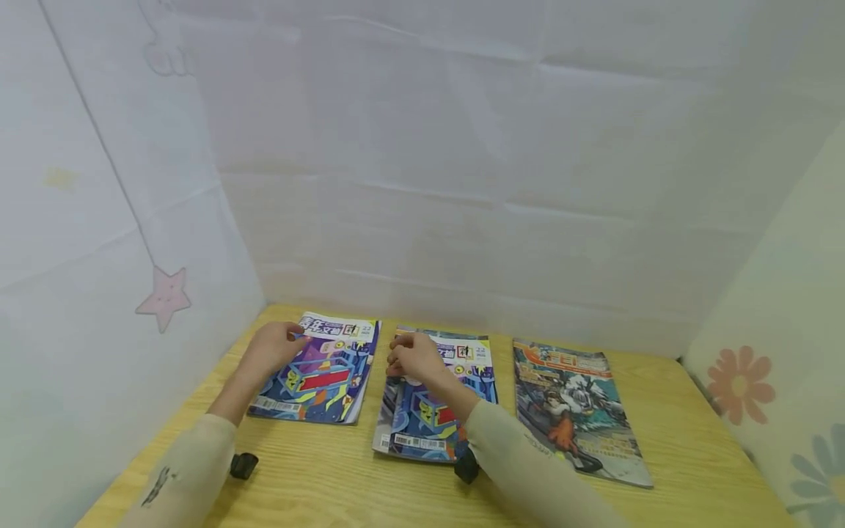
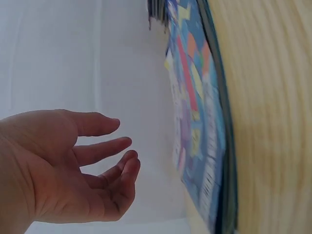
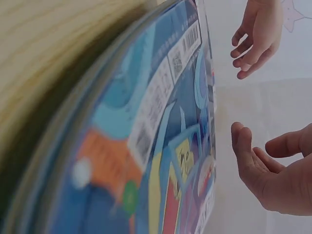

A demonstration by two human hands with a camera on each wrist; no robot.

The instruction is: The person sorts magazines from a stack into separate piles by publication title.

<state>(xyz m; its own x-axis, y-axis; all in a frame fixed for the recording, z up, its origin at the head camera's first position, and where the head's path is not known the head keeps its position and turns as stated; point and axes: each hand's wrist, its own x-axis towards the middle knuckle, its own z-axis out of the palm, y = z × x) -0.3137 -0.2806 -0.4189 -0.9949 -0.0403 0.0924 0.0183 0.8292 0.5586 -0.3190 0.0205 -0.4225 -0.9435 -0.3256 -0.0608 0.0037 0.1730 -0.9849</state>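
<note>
My left hand (image 1: 273, 347) hovers at the left edge of a purple-and-blue magazine (image 1: 317, 374). In the left wrist view its fingers (image 2: 105, 151) are loosely bent with nothing between them, apart from the cover. Over the middle stack, my right hand (image 1: 417, 357) hangs above another magazine (image 1: 422, 418) with the same cover. The right wrist view shows this hand (image 3: 278, 170) with loosely bent fingers and nothing in them. Beneath that magazine, others stick out at its top and left edges. Part of its cover is hidden by my right hand and forearm.
A third magazine (image 1: 574, 411), with a painted figure and orange title, lies flat at the right. All rest on a wooden table (image 1: 317, 477). White cloth (image 1: 462, 183) walls rise at the back and sides. Black wrist devices (image 1: 243, 465) show beside both sleeves.
</note>
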